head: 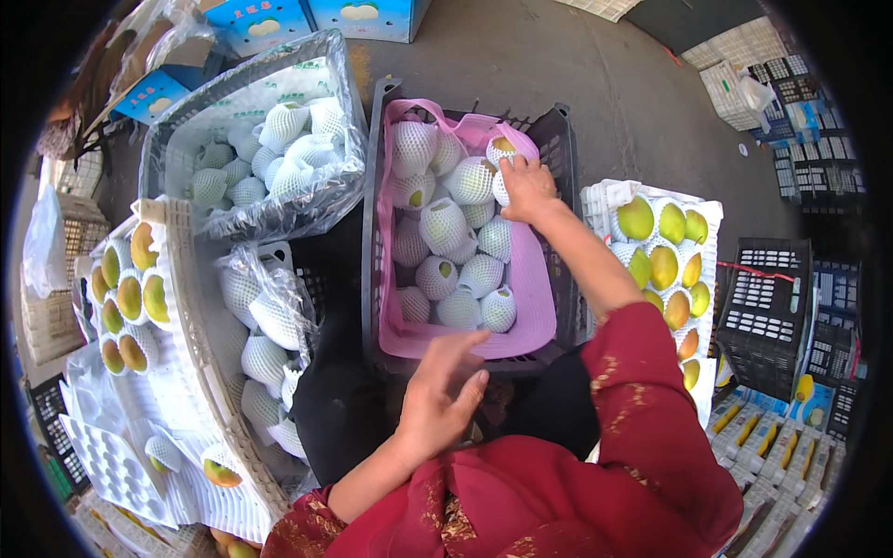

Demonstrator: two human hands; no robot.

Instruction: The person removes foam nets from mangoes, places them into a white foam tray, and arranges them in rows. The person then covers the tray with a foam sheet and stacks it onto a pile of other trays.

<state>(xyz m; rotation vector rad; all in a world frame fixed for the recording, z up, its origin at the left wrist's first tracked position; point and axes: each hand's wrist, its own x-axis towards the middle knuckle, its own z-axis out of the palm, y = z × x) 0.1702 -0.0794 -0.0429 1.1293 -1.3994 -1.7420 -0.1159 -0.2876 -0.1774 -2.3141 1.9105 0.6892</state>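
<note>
A black plastic crate (370,279) lined with pink sheeting (534,300) stands before me, holding many round fruits in white foam nets, such as this netted fruit (444,226). My right hand (528,187) reaches to its upper right part, fingers spread over a netted fruit (499,188) and just below another netted fruit (501,148); whether it grips one cannot be told. Over the crate's near edge, my left hand (441,394) hovers slightly blurred, fingers apart, with nothing in it.
Netted fruits fill a plastic-lined crate (254,91) at upper left. White crates of green and orange fruit stand left (195,328) and right (708,279). A plastic bag (303,300) lies by my leg. Black crates (764,314) and blue cartons (370,19) stand farther off.
</note>
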